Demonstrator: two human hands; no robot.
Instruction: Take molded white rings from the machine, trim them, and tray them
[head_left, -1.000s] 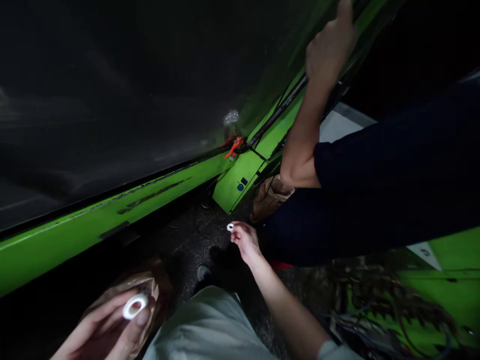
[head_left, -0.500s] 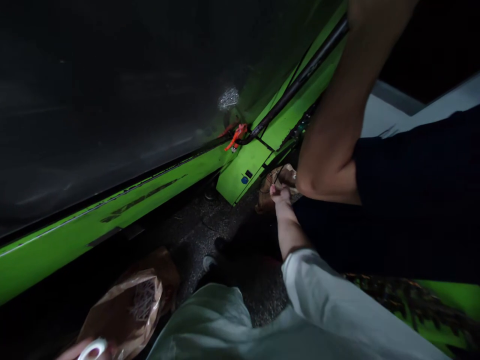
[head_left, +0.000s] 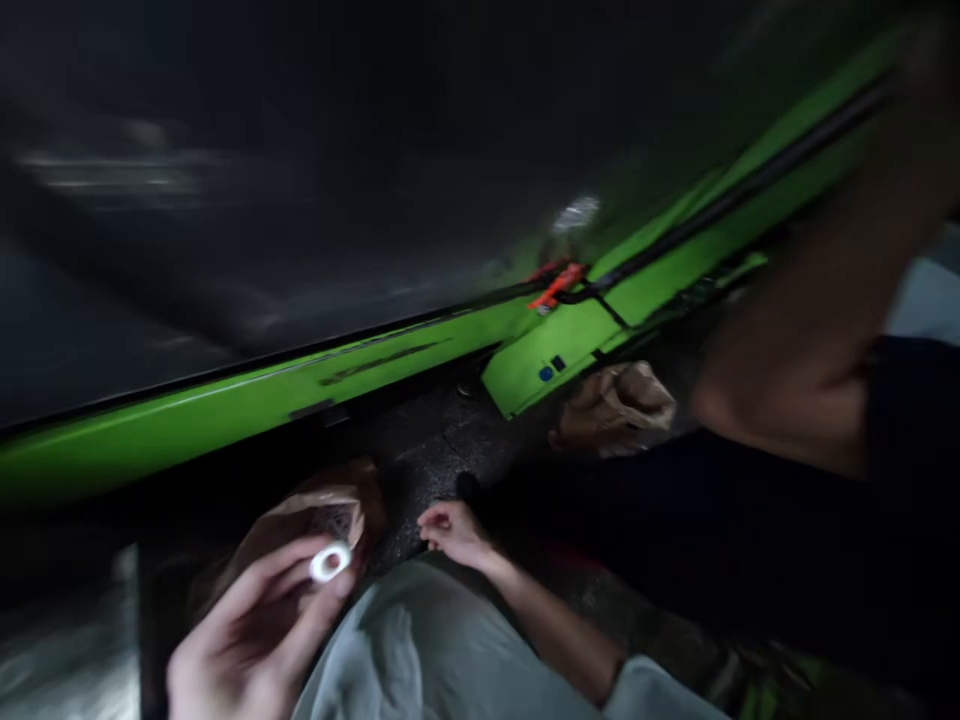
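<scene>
White ring (head_left: 331,563), only one, pinched by the fingers (head_left: 262,578) of the left hand (head_left: 244,640) at 8 o'clock, just over a brown paper bag (head_left: 322,515); the right hand (head_left: 454,533), fingers loose, holds nothing at 7 o'clock.

Paper bag (head_left: 611,408) on floor (head_left: 442,450) — machine panel (head_left: 540,365) behind, co-worker's arm (head_left: 795,390) right.

1. Ahead of the right hand (head_left: 454,533), dark floor (head_left: 442,450) lies free up to the green metal sill (head_left: 262,400).
2. To that hand's right, a co-worker's dark-clothed body (head_left: 675,530) blocks the way.
3. Just beyond the left hand (head_left: 251,635), a brown paper bag (head_left: 322,510) stands in the path.
</scene>
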